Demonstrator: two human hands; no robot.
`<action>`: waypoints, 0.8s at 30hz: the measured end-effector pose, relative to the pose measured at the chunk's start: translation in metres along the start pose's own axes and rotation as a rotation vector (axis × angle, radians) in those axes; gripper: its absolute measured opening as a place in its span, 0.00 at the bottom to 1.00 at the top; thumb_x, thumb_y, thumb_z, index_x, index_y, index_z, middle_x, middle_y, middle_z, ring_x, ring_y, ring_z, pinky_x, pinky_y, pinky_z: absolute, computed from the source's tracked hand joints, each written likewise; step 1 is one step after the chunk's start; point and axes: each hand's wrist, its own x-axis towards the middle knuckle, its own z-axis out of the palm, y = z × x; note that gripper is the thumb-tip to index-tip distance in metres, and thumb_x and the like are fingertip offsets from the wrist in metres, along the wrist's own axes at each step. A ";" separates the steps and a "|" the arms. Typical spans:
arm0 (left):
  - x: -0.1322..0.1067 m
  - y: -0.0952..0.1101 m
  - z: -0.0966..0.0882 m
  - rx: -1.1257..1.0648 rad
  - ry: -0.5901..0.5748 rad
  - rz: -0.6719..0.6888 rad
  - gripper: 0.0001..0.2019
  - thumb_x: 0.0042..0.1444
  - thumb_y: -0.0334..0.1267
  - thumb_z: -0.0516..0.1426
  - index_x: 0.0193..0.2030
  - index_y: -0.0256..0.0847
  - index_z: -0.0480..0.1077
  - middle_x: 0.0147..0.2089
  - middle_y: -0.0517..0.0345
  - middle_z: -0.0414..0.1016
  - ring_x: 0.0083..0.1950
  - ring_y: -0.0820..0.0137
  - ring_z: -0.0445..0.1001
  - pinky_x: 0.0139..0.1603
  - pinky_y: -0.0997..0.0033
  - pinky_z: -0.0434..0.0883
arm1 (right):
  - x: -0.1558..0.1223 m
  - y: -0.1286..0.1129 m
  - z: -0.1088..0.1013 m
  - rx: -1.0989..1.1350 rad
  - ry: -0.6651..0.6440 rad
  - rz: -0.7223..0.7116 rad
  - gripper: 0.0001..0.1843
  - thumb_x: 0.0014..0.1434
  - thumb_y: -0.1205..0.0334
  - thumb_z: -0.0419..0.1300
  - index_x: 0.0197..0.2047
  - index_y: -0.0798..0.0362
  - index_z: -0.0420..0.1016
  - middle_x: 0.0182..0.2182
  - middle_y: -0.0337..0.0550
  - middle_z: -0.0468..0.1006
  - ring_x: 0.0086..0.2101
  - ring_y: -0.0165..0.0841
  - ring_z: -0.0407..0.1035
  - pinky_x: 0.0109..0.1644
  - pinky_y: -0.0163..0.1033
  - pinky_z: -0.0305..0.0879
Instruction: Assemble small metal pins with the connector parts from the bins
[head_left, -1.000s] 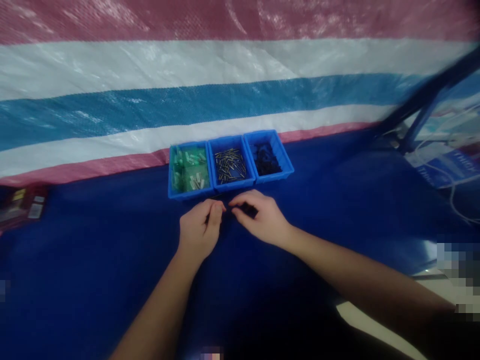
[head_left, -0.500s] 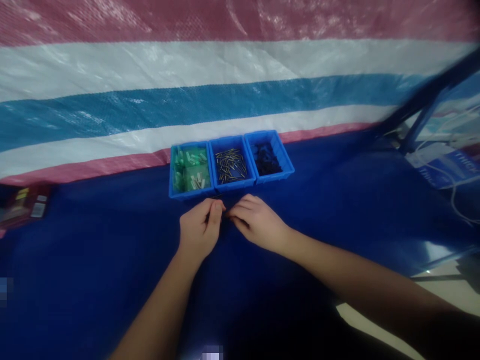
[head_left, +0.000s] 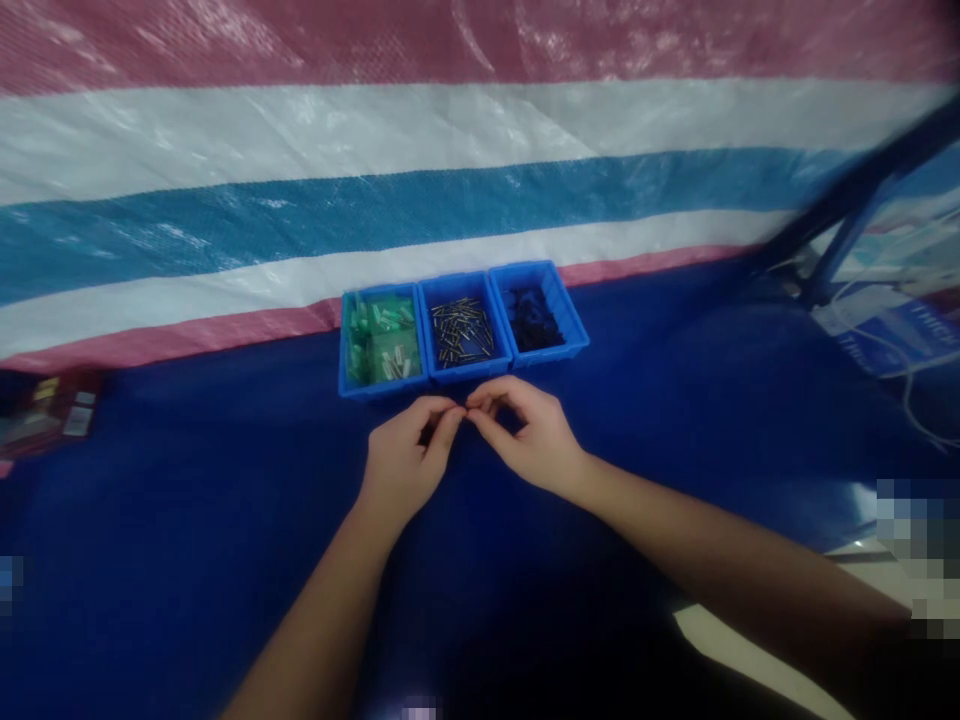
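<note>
My left hand (head_left: 405, 455) and my right hand (head_left: 529, 435) meet fingertip to fingertip just in front of three blue bins. Both are closed in a pinch, and whatever lies between the fingertips is too small to make out. The left bin (head_left: 347, 387) holds green and clear small pieces (head_left: 391, 318). Many thin metal pen-tip-like pieces (head_left: 461, 330) lie in the middle bin (head_left: 472, 372). Dark, flat-looking pieces (head_left: 534, 318) fill part of the right bin (head_left: 574, 330).
A dark blue surface (head_left: 225, 520) spreads under the bins. Behind it hangs a striped tarp (head_left: 375, 220). To the left sits a dark red box (head_left: 56, 415); at the right are a blue printed package (head_left: 900, 335), a white cable (head_left: 911, 400) and a dark blue post (head_left: 847, 200).
My right hand has turned, its thumb and fingers now forming a rounded pinch. Both hands' fingertips have come together, the left shifting slightly right. The bins stay put.
</note>
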 end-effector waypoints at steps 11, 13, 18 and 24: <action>-0.002 0.002 0.001 -0.064 0.034 -0.032 0.09 0.63 0.41 0.59 0.47 0.43 0.76 0.27 0.66 0.73 0.26 0.77 0.71 0.33 0.78 0.70 | -0.001 -0.002 -0.001 -0.031 0.026 0.003 0.06 0.64 0.66 0.62 0.44 0.51 0.77 0.35 0.41 0.81 0.33 0.30 0.75 0.39 0.37 0.75; -0.002 0.002 0.001 -0.063 0.027 -0.015 0.08 0.63 0.40 0.59 0.45 0.43 0.76 0.27 0.66 0.73 0.26 0.77 0.71 0.33 0.78 0.70 | -0.001 -0.003 -0.001 -0.018 0.023 0.016 0.06 0.65 0.66 0.61 0.45 0.51 0.76 0.34 0.40 0.81 0.33 0.30 0.76 0.39 0.36 0.75; -0.001 -0.001 0.000 -0.024 -0.025 -0.032 0.08 0.65 0.41 0.56 0.42 0.42 0.75 0.27 0.64 0.76 0.26 0.76 0.74 0.29 0.78 0.68 | -0.001 -0.001 -0.001 -0.033 -0.019 -0.014 0.09 0.63 0.67 0.62 0.47 0.51 0.76 0.36 0.42 0.80 0.35 0.30 0.75 0.41 0.37 0.75; 0.001 -0.001 -0.002 -0.009 -0.040 0.017 0.11 0.67 0.41 0.55 0.37 0.41 0.75 0.29 0.62 0.78 0.27 0.76 0.74 0.32 0.77 0.69 | 0.000 -0.002 -0.003 -0.070 -0.043 -0.088 0.06 0.63 0.70 0.61 0.41 0.51 0.77 0.36 0.43 0.81 0.37 0.33 0.74 0.41 0.39 0.74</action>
